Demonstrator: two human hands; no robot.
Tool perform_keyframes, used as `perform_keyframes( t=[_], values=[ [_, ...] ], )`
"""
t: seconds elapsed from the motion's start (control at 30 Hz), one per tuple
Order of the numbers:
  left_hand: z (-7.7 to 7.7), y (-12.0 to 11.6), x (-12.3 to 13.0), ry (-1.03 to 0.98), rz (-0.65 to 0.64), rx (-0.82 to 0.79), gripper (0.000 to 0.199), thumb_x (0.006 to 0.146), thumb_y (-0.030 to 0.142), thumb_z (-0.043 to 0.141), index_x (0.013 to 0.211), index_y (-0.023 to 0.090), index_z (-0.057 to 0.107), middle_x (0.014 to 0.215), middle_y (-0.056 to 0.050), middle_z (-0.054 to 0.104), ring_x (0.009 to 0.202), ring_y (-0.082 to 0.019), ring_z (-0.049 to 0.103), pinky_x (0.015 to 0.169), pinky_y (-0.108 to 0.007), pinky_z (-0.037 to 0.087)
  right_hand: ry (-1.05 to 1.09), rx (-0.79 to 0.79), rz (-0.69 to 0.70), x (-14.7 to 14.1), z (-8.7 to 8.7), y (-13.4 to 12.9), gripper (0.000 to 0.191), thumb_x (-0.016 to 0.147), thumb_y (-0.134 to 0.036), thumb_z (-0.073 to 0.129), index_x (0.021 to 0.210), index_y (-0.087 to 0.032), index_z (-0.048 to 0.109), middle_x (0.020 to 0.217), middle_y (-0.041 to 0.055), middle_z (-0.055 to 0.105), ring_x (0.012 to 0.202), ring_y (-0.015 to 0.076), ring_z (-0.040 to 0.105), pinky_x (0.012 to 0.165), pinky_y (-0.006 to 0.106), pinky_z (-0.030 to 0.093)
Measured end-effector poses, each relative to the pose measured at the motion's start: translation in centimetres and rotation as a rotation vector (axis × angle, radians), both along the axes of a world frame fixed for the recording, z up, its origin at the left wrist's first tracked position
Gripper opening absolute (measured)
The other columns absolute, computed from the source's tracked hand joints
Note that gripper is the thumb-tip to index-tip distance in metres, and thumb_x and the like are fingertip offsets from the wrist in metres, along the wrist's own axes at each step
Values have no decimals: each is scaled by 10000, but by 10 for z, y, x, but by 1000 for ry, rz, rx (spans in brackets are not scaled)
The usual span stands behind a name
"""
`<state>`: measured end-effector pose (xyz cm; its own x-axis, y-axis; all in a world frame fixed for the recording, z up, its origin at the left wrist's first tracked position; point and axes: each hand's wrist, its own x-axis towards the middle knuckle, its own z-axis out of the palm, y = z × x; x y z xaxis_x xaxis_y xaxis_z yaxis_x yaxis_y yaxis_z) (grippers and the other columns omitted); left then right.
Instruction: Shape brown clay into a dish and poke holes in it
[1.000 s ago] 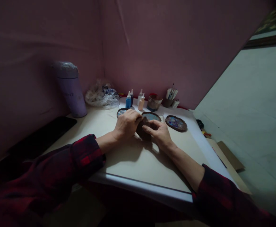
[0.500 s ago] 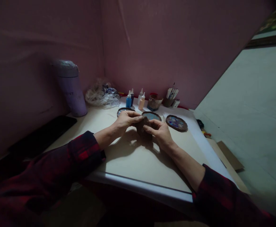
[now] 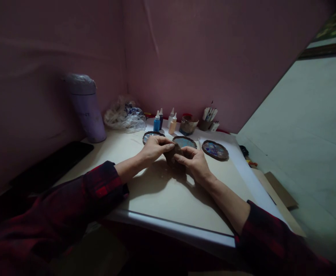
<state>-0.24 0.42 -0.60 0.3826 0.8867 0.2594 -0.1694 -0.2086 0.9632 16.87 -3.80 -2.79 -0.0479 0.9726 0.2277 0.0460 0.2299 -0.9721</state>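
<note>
Worktop [image 3: 168, 205] first: bare at the front, clutter along the back. Purple tumbler [image 3: 87, 113] at its left, plastic bag [image 3: 123, 117] beside that. Left hand [image 3: 155, 148] and right hand [image 3: 196, 163] meet mid-worktop on one brown piece [image 3: 170, 156], clay by the look of it, held up on edge. Left fingers pinch its top edge; right fingers clamp its right side, thumb on the near face. Three rimmed dishes sit behind: left dish [image 3: 153, 132], middle dish [image 3: 196, 145], right dish [image 3: 218, 157]. Smallest here: blue bottle [image 3: 156, 123], orange bottle [image 3: 172, 126].

Risks, my read: knuckles or piece could knock the middle dish, since it's just behind the grip. If the piece is soft, too hard a pinch could dent or tear the edge; uneven pull between the hands could warp it.

Hard to see: far face of the piece and most right fingertips hidden. Lower edge melts into shadow, can't tell if it touches the worktop. Left hand covers part of the left dish. Sleeves run out of frame.
</note>
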Motion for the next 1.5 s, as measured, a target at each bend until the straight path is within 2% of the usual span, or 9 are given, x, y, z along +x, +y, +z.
perform_keyframes(
  t=[0.13,0.23,0.47,0.7,0.8,1.0,1.2,1.37,1.5],
  values=[
    [-1,-1,1,-18,7,33,419,683,504,761,760,94,725,695,-55,685,628,-126,582,620,-246,454,12,0,-9,-1,2,0,322,582,-394,842,764,-175,693,705,-8,668,651,142,573,681,301,449],
    [-1,-1,2,14,52,109,353,686,439,769,809,110,734,760,-50,705,684,-129,595,653,-239,456,17,-10,15,-1,2,-2,328,589,-401,839,780,-179,691,715,-2,675,657,151,581,685,312,460],
    [1,-2,3,175,129,274,187,722,304,712,731,117,707,710,-39,686,663,-129,590,639,-240,453,-24,-20,21,-1,-2,-1,335,584,-404,838,786,-180,693,736,10,678,683,167,597,705,332,478],
    [-5,3,2,-27,75,84,441,724,547,707,780,110,703,703,-39,670,630,-123,580,606,-239,456,30,14,-1,-1,1,0,320,619,-399,828,808,-181,692,757,6,686,693,156,601,720,313,476],
    [-4,2,2,2,18,61,420,663,511,775,750,107,699,664,-26,650,608,-117,575,609,-242,462,19,32,-33,1,1,1,330,627,-422,823,816,-183,696,772,17,697,712,171,614,726,319,482],
    [0,-2,3,20,52,43,357,592,408,831,715,99,701,662,-36,658,614,-131,586,622,-258,470,9,30,-40,1,0,0,339,607,-425,835,799,-183,695,754,16,694,699,173,611,706,316,486],
    [0,-2,2,-2,-11,14,444,671,535,758,703,97,689,628,-32,637,583,-120,570,593,-250,461,35,21,-32,2,-1,0,322,639,-415,826,819,-180,698,781,21,699,719,170,618,729,319,485],
    [1,-3,4,24,73,9,276,601,330,814,702,100,701,637,-25,651,580,-111,564,577,-235,446,12,22,-27,3,-2,1,329,631,-412,831,825,-181,700,785,26,704,730,182,626,735,329,494],
    [4,-6,3,-14,38,-77,213,596,252,782,735,100,728,649,-36,676,596,-129,598,620,-263,475,38,25,-44,3,-3,3,331,629,-417,826,837,-186,713,797,27,712,742,186,632,748,334,501]
  ],
)
